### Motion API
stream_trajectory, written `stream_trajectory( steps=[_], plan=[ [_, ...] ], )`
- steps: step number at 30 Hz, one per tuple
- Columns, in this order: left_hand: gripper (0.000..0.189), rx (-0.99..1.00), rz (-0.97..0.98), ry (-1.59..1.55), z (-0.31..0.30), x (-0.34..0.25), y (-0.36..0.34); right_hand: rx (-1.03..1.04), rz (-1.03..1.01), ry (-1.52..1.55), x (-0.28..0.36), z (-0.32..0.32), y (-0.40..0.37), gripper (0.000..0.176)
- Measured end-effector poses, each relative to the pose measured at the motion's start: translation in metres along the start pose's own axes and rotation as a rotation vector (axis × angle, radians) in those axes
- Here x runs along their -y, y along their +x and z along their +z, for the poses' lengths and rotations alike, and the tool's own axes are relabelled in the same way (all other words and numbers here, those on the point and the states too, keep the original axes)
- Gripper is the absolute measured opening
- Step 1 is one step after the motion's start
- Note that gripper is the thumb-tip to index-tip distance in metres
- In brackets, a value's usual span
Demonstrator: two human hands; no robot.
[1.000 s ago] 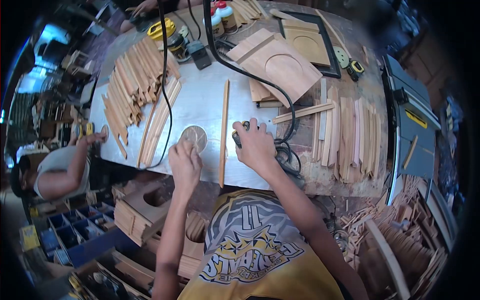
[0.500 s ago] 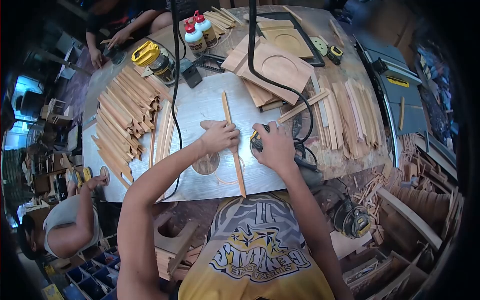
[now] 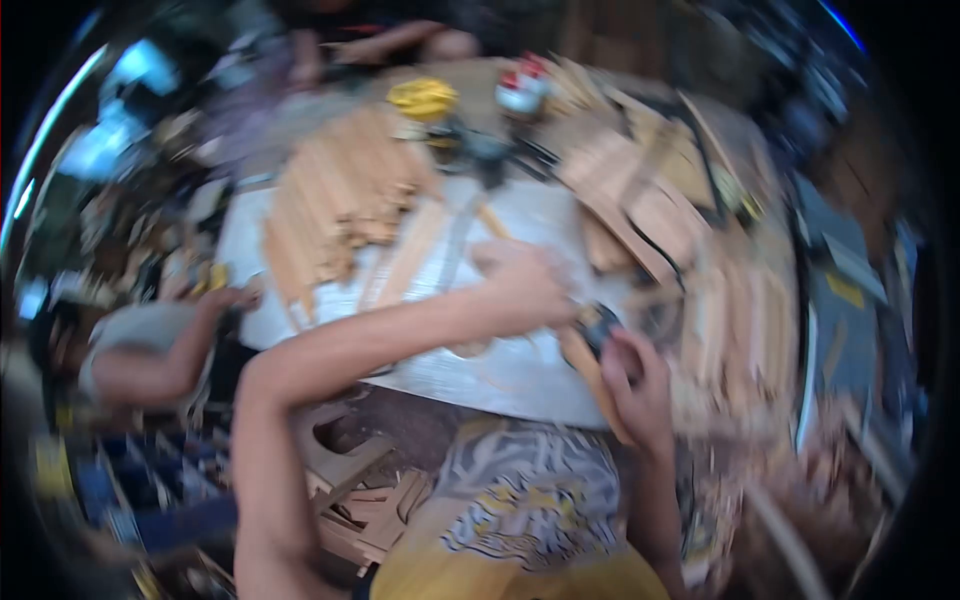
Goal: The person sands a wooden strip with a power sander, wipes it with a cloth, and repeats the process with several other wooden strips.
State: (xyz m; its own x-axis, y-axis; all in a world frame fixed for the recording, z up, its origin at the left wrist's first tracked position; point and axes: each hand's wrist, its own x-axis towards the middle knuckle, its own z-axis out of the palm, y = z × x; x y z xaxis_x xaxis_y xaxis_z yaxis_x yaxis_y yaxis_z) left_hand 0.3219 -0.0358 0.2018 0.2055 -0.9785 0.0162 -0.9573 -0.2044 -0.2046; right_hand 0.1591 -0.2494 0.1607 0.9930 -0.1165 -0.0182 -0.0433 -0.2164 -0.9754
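Note:
The frame is smeared by motion. My left hand is closed round a narrow wooden strip, which slants from beyond the fingers down to the lower right. At the strip's right side, my right hand grips a dark sander, which touches or nearly touches the wood. Both hands are over the right part of the silvery board on the table. A small wooden piece shows behind my left hand; its outline is blurred.
Stacked strips lie on the left, more strips on the right. Panels, a yellow-topped tool and glue bottles stand at the back. A co-worker is at the left, another person's arms across the table.
The view has turned, shifting the table's contents rightward. My left hand has moved right with the strip, now tilted. My right hand has moved lower right with the sander, now beside the strip.

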Motion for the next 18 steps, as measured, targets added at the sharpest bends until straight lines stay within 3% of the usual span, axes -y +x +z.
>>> stream_trajectory(
  steps=[1,2,3,4,5,6,7,9,10,11,13,16,18],
  plan=[
    [0.015,-0.068,0.005,0.030,0.005,-0.005,0.008,0.143,0.060,0.035,0.021,-0.003,-0.010,0.057],
    [0.013,0.065,-0.063,-0.077,0.013,-0.013,0.026,0.225,-0.028,-0.160,0.021,-0.004,-0.015,0.062],
    [0.010,0.096,-0.048,-0.084,-0.004,-0.020,0.029,0.263,0.017,-0.272,0.026,-0.002,-0.023,0.057],
    [0.012,-0.194,0.001,0.077,-0.005,-0.027,0.026,0.287,0.015,-0.374,0.019,-0.004,-0.030,0.050],
    [0.016,-0.360,0.000,0.043,0.016,-0.029,0.040,0.214,-0.041,-0.326,-0.023,-0.015,-0.033,0.038],
    [0.018,-0.372,-0.015,-0.014,0.004,-0.033,0.040,0.274,0.050,-0.296,-0.028,-0.028,-0.041,0.036],
    [0.032,-0.390,-0.040,0.007,-0.004,-0.038,0.038,0.311,0.157,-0.277,-0.021,-0.046,-0.044,0.035],
    [0.043,-0.358,-0.113,-0.007,-0.034,-0.041,0.031,0.458,0.165,-0.509,0.009,-0.077,-0.056,0.060],
    [0.054,-0.316,-0.148,-0.034,-0.048,-0.045,0.032,0.464,0.160,-0.497,0.008,-0.094,-0.057,0.060],
    [0.071,-0.294,-0.166,-0.117,-0.061,-0.049,0.027,0.507,0.150,-0.397,0.007,-0.102,-0.058,0.049],
    [0.071,-0.280,-0.152,-0.104,-0.087,-0.068,0.018,0.559,0.140,-0.296,-0.003,-0.115,-0.061,0.040],
    [0.072,-0.286,-0.155,-0.108,-0.074,-0.091,0.025,0.632,0.024,-0.497,-0.026,-0.122,-0.048,0.039],
    [0.072,-0.128,-0.269,-0.212,-0.056,-0.105,0.028,0.693,-0.223,-0.754,-0.017,-0.114,-0.028,0.028]
  ],
)
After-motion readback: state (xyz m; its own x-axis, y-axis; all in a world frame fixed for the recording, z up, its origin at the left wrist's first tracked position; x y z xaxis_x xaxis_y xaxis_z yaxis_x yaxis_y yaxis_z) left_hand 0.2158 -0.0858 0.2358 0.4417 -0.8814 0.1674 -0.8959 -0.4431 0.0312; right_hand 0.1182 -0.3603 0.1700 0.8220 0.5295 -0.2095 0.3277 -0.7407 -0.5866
